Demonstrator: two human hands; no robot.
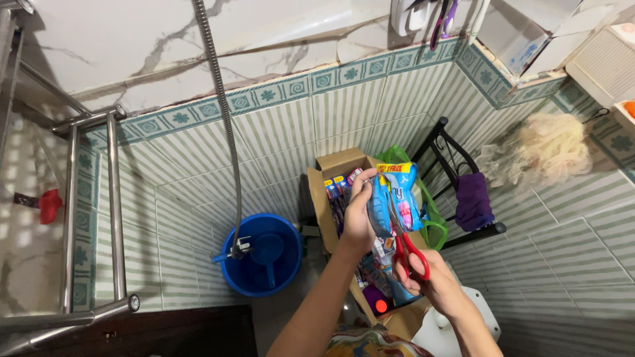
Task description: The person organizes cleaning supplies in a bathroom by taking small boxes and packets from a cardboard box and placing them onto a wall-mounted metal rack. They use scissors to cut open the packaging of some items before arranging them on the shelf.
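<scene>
Seen from beside the blue bucket (261,254), the person shows two bare forearms with no sleeves, watch or bracelet on either. The left hand (358,221), the one nearer the bucket, carries no ring that shows, and its fingers are slim. The right hand (436,284), farther from the bucket, is likewise unadorned. Below the arms, a strip of multicoloured patterned cloth (370,344) covers the body.

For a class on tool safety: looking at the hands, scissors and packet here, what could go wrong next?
1. The red-handled scissors in the right hand cut close to the left hand gripping the blue packet; fingers might get nicked.
2. The packet is held in mid-air, so pieces could drop into the cardboard box beneath.
</scene>
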